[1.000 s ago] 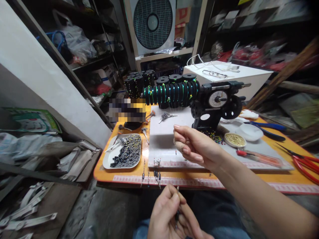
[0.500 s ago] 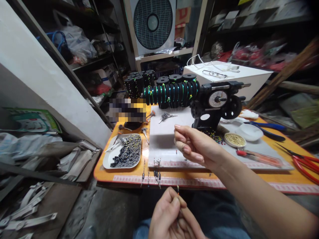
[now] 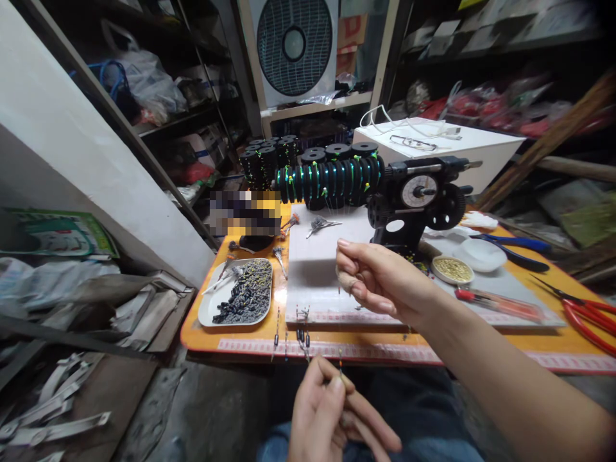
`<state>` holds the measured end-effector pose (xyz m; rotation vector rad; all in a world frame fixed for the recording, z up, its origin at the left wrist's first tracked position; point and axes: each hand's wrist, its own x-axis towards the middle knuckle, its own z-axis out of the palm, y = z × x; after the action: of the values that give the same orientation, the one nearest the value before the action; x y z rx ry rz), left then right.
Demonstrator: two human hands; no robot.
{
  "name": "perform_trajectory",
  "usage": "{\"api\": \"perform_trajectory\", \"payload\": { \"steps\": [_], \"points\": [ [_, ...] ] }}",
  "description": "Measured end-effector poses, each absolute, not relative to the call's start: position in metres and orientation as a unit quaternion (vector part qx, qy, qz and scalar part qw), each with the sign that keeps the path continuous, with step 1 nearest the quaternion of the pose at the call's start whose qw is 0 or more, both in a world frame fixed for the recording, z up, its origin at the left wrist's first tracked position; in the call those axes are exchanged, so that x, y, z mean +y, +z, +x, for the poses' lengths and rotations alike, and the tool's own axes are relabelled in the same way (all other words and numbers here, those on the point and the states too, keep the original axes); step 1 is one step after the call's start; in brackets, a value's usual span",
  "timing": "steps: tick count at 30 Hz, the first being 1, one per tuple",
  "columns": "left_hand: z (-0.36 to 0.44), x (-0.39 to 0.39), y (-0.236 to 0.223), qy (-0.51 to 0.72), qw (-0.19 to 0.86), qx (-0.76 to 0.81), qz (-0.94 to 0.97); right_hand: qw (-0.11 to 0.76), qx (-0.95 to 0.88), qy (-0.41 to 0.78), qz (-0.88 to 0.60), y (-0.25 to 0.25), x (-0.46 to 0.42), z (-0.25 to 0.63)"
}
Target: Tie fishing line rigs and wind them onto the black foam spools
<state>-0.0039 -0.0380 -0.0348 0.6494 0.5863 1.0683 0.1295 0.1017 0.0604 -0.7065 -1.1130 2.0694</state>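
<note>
My left hand (image 3: 323,407) is low in front of the table edge, thumb and forefinger pinched together and the other fingers loosely extended. From that pinch a thin line (image 3: 341,363) with tiny orange and yellow beads sticks up. Above the white board, my right hand (image 3: 369,277) is closed with thumb against fingers; it appears to pinch the upper part of the line, which is almost too fine to see. A small red bead (image 3: 339,290) hangs just below it. Several beaded lines with dark cylinders (image 3: 302,335) hang at the table edge to the left.
A white tray (image 3: 205,314) of small dark pieces sits left. Behind stands a black winding machine (image 3: 409,205) carrying line-wound spools (image 3: 330,181). To the right are a dish of golden bits (image 3: 453,269), a red-handled cutter (image 3: 500,304), blue-handled pliers (image 3: 517,244) and red scissors (image 3: 584,314).
More of the beaded line shows above my left pinch, with orange and yellow beads now visible. My left hand has shifted slightly and its lower fingers have spread. The right hand stays nearly still.
</note>
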Motion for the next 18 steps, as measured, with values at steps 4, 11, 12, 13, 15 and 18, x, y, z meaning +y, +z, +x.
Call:
{"api": "perform_trajectory", "payload": {
  "steps": [4,11,12,13,15,18],
  "points": [
    [-0.009,-0.029,-0.031,0.471,0.584,0.501,0.431,0.332,-0.533,0.725,-0.282,0.066,0.103,0.134],
    [-0.011,0.009,0.013,0.563,0.38,0.525,0.512,0.307,-0.595,0.681,-0.296,0.069,0.107,0.14],
    [-0.008,0.017,0.02,0.592,0.343,0.519,0.512,0.309,-0.592,0.684,-0.294,0.07,0.107,0.14],
    [-0.006,0.024,0.026,0.605,0.325,0.509,0.52,0.312,-0.588,0.686,-0.292,0.071,0.107,0.14],
    [0.0,0.037,0.032,0.595,0.348,0.483,0.54,0.316,-0.579,0.693,-0.292,0.072,0.105,0.14],
    [0.008,0.049,0.028,0.591,0.444,0.432,0.516,0.33,-0.55,0.711,-0.288,0.071,0.103,0.14]
  ]
}}
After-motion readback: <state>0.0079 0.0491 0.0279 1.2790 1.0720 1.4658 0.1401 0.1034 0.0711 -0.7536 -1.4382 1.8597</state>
